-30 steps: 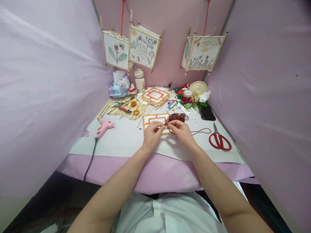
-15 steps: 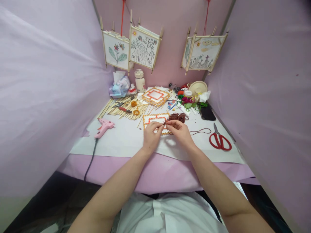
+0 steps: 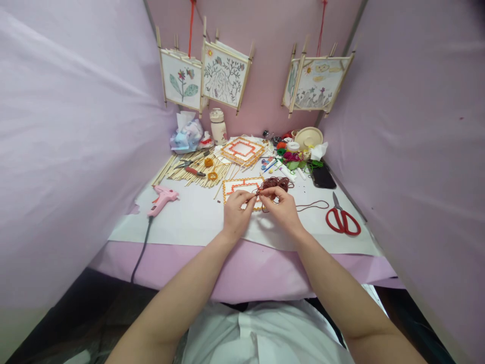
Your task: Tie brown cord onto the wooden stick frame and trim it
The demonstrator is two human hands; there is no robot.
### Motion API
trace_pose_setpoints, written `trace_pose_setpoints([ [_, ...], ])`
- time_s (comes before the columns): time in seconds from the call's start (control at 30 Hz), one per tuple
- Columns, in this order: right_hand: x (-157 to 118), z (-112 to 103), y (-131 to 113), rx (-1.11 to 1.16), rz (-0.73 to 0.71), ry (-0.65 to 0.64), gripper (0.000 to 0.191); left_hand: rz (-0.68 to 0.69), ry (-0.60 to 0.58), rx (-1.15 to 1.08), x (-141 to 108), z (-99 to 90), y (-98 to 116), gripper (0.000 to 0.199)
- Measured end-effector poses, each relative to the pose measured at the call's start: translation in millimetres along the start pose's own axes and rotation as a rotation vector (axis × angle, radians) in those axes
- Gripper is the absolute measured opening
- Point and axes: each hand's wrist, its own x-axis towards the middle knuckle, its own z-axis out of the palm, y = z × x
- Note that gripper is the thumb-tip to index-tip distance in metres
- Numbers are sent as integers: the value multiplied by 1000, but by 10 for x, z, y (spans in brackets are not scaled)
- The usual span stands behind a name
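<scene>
Side by side over the front of the table, my left hand [image 3: 238, 211] and my right hand [image 3: 281, 208] pinch the brown cord between their fingertips, which nearly meet. A tangled bundle of brown cord [image 3: 279, 183] lies just beyond my right hand, and a loose loop of it [image 3: 314, 205] trails to the right on the white cover. Under and behind my fingers is a white panel with orange and red trim [image 3: 228, 188], partly hidden by my hands. The exact shape of the cord at my fingertips is too small to make out.
A pink glue gun [image 3: 163, 198] with a dark cable lies left. Red-handled scissors [image 3: 343, 217] and a black phone [image 3: 323, 177] lie right. Behind are thin sticks [image 3: 178, 174], pliers [image 3: 194, 172], a second trimmed panel [image 3: 243, 151], a bottle [image 3: 218, 127] and coloured yarn [image 3: 291, 156]. Lanterns [image 3: 225, 75] hang above.
Both hands keep their pinch on the brown cord in almost the same place. Only slight finger movement shows in my right hand.
</scene>
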Motion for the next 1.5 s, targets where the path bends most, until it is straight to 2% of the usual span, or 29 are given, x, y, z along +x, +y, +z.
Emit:
trace_pose_setpoints([
  [0.1, -8, -6, 2, -12, -36, 4, 12, -2, -4, 13, -1, 1, 5, 10],
  [0.37, -14, -8, 6, 56, -10, 25, 12, -5, -12, 32, 0, -3, 17, 10],
  [0.9, -16, 65, 35, 396, 252, 17, 21, 42, -15, 56, -11, 2, 32, 10],
  [1.1, -8, 116, 93, 524, 283, 24, 21, 45, -19, 60, -14, -1, 51, 11],
  [1.3, -1, 136, 92, 593, 391, 32, 26, 42, -19, 66, -11, 4, 48, 11],
  [1.5, 0, 171, 81, 644, 429, 37, 28, 59, -17, 62, -12, 7, 45, 11],
])
